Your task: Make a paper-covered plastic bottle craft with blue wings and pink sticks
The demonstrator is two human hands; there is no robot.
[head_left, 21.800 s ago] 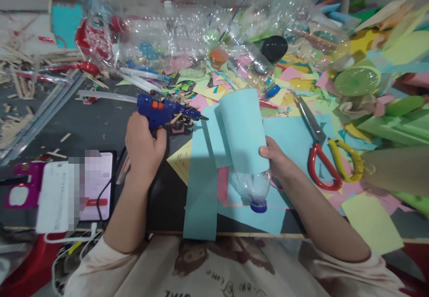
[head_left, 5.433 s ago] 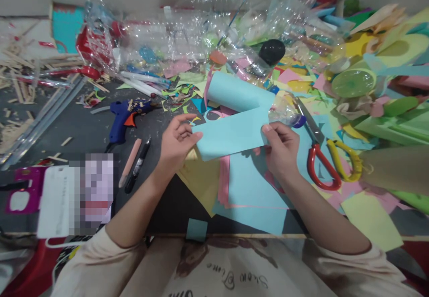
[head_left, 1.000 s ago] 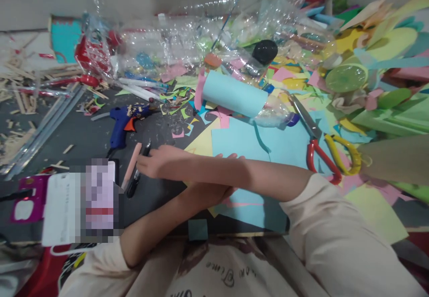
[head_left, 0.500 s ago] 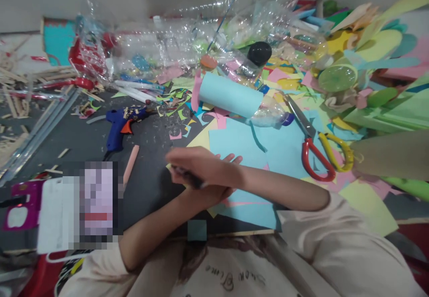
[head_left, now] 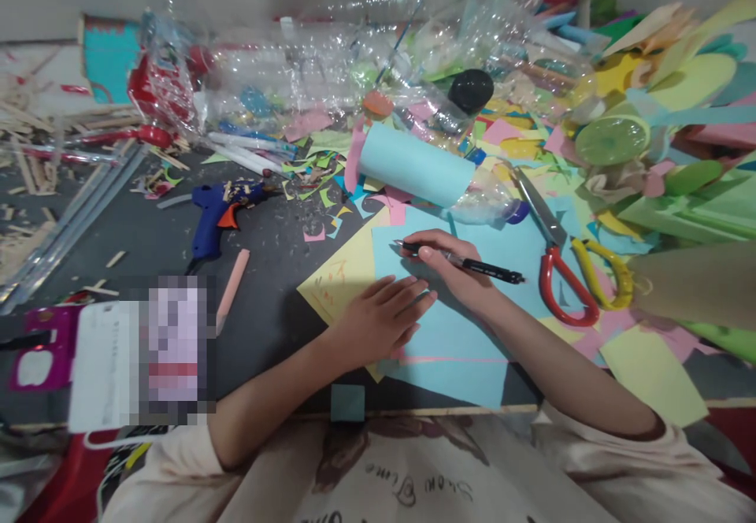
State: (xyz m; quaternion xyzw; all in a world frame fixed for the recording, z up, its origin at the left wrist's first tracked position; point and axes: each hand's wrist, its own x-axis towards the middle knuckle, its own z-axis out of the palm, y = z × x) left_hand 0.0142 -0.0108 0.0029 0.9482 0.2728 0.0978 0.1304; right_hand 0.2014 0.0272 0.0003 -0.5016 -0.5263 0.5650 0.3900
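Observation:
My right hand (head_left: 452, 267) grips a black pen (head_left: 489, 270), its tip pointing left just over the light blue paper (head_left: 472, 326). Flat on the left part of that sheet rests my left hand (head_left: 381, 314), fingers stretched out and holding nothing. Under the blue sheet and my left hand, a yellow paper (head_left: 331, 280) with orange marks sticks out. Beyond my hands lies a plastic bottle wrapped in light blue paper (head_left: 416, 162). Scissors (head_left: 558, 259) with one red and one yellow handle lie partly open to the right of my right hand.
A blue glue gun (head_left: 209, 220) and a peach marker (head_left: 233, 287) lie to the left. A phone-like device (head_left: 174, 342) is pixelated. Clear plastic bottles (head_left: 277, 74) line the back. Wooden sticks (head_left: 35, 161) are heaped far left, coloured paper pieces (head_left: 667, 113) at right.
My right hand has drawn back from across my left forearm to the right, over the blue paper, bringing the pen into plain sight. My left hand stays flat on the sheet.

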